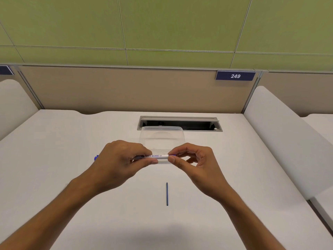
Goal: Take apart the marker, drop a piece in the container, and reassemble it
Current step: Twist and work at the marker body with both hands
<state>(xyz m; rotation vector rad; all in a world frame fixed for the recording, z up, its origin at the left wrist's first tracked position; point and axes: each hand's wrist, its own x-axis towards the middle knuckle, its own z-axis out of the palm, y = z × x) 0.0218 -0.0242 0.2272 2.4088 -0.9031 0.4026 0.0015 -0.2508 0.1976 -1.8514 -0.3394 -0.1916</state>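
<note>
Holding the marker (156, 156) level, we clench left hand (120, 159) on its barrel, right hand (193, 160) pinching its end; ink rod (167, 194) lies nearer the bench (54, 141) front edge, container (162, 137) behind.

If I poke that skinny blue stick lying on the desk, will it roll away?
Probably, if you poke it from the side. The thin blue stick looks round and smooth, and it lies loose on the flat white desk, so it would likely roll. It looks straight and stiff, not floppy, and seems very light, so even a small nudge should move it.
</note>
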